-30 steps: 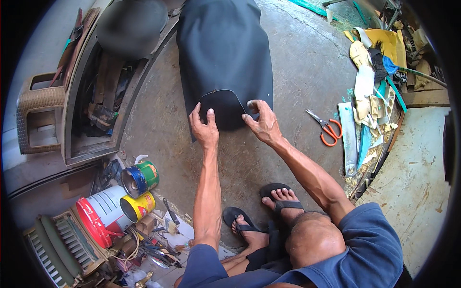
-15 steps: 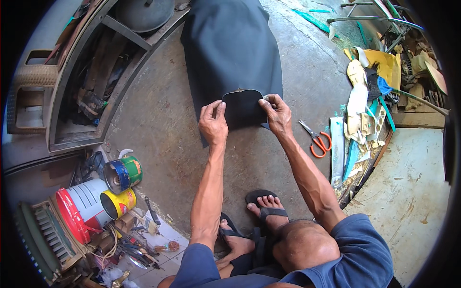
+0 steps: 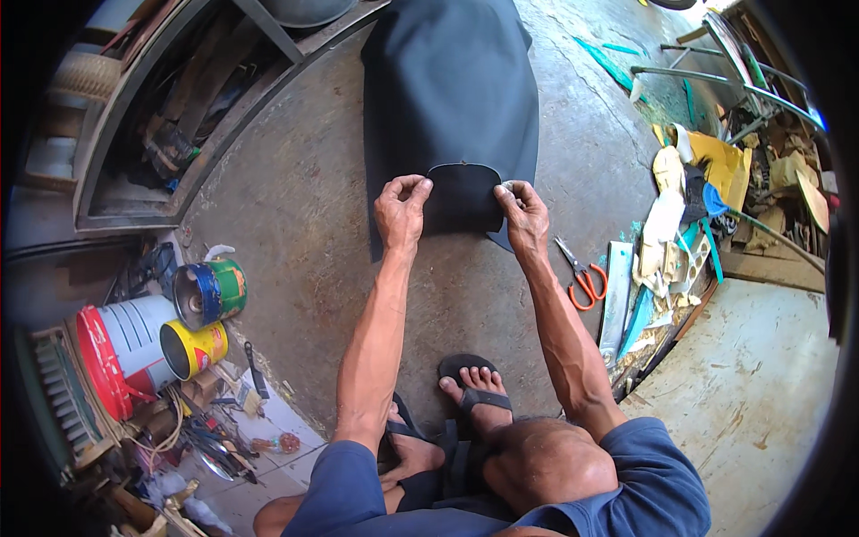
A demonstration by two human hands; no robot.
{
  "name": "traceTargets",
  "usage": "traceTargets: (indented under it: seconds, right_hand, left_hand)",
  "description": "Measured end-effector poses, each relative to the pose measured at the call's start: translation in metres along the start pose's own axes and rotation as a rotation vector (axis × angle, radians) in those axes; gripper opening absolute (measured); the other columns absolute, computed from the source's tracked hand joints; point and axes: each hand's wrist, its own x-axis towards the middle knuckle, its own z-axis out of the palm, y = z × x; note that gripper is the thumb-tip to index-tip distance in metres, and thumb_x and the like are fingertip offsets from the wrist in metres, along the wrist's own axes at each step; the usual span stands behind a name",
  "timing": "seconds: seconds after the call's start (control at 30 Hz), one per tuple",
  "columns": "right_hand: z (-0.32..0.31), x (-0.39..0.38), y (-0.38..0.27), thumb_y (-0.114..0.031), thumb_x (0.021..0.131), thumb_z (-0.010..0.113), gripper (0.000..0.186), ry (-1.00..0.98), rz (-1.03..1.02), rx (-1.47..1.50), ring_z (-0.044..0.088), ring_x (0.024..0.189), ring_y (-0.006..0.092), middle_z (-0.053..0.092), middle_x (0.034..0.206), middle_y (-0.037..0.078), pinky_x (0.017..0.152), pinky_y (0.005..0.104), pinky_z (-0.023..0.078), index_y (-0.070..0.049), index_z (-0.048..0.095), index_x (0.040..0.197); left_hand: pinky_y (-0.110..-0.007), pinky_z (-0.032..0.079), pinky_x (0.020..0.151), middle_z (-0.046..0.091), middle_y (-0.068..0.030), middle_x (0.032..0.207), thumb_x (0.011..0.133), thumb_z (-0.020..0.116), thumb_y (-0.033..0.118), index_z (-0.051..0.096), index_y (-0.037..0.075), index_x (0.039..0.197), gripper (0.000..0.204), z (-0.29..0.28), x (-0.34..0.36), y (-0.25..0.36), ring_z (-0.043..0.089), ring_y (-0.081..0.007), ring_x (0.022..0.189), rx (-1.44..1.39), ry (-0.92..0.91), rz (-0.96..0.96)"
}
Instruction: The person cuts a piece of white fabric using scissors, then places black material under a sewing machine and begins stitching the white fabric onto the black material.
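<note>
A long black sheet of leather-like material (image 3: 448, 98) is stretched out on the floor ahead, its surface bulging and creased. At its near end is a darker section with a curved edge (image 3: 463, 204). My left hand (image 3: 402, 206) pinches the left side of this near end, and my right hand (image 3: 524, 211) pinches its right side, thumbs on top. Orange-handled scissors (image 3: 582, 279) lie open on the floor to the right of my right forearm, beside a long pale metal strip (image 3: 615, 295).
Foam scraps and offcuts (image 3: 662, 206) are piled along the right, near metal tubes (image 3: 707, 73) and a pale board (image 3: 735, 403). A metal-framed cabinet (image 3: 174, 125) stands at upper left. Buckets and cans (image 3: 125, 356) sit among scattered tools at lower left, on the concrete floor (image 3: 277, 268).
Both hands went from looser fingers to pinches on the sheet's near end and moved closer together. The view has shifted, so the surroundings sit differently in the picture.
</note>
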Motion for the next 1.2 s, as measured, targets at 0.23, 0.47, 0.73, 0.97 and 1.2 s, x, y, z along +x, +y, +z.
traceTargets:
  seconds: [0.23, 0.47, 0.73, 0.97, 1.2]
  right_hand:
    - [-0.001, -0.004, -0.004, -0.023, 0.099, 0.075, 0.018, -0.023, -0.033, 0.064, 0.05, 0.074, 0.0022, 0.059, 0.083, -0.008, 0.065, 0.0204, 0.04, -0.006, 0.07, 0.103]
    - [-0.003, -0.004, -0.002, -0.021, 0.099, 0.075, 0.016, -0.004, -0.059, 0.079, 0.047, 0.073, 0.0018, 0.056, 0.081, -0.009, 0.065, 0.0199, 0.038, -0.006, 0.07, 0.102]
    - [0.003, 0.001, -0.007, -0.025, 0.099, 0.075, 0.02, 0.004, 0.004, -0.01, 0.048, 0.072, 0.0017, 0.056, 0.078, -0.009, 0.062, 0.021, 0.038, -0.006, 0.071, 0.102]
    - [0.0, 0.007, -0.005, -0.024, 0.098, 0.075, 0.021, -0.027, 0.021, -0.002, 0.055, 0.078, 0.0042, 0.064, 0.086, -0.005, 0.07, 0.0232, 0.045, -0.005, 0.07, 0.104]
    - [-0.017, -0.031, -0.011, -0.022, 0.095, 0.078, 0.024, -0.269, 0.08, 0.007, 0.061, 0.083, 0.0078, 0.069, 0.092, -0.001, 0.077, 0.0277, 0.051, -0.003, 0.069, 0.109]
  left_hand:
    - [-0.026, 0.05, 0.08, 0.072, 0.0011, 0.089, 0.088, 0.084, 0.021, 0.078, 0.004, 0.099, 0.021, -0.003, -0.004, 0.006, 0.062, -0.0078, 0.083, -0.112, -0.023, -0.046]
    - [-0.025, 0.048, 0.078, 0.07, 0.0031, 0.087, 0.09, 0.083, 0.02, 0.077, 0.005, 0.097, 0.018, -0.002, -0.008, 0.004, 0.059, -0.0069, 0.081, -0.222, -0.068, -0.079]
    - [-0.026, 0.049, 0.078, 0.07, 0.0022, 0.087, 0.09, 0.083, 0.022, 0.077, 0.005, 0.096, 0.019, 0.005, -0.011, -0.005, 0.061, -0.0085, 0.083, -0.374, 0.009, -0.087]
    - [-0.022, 0.045, 0.074, 0.06, 0.0068, 0.086, 0.099, 0.075, 0.027, 0.066, 0.009, 0.106, 0.021, -0.009, 0.005, -0.011, 0.053, -0.0039, 0.08, -0.468, -0.009, -0.246]
    - [-0.026, 0.048, 0.077, 0.066, 0.0001, 0.096, 0.093, 0.082, 0.03, 0.069, 0.005, 0.11, 0.033, -0.018, -0.023, 0.016, 0.058, -0.0097, 0.083, 0.12, -0.328, -0.003]
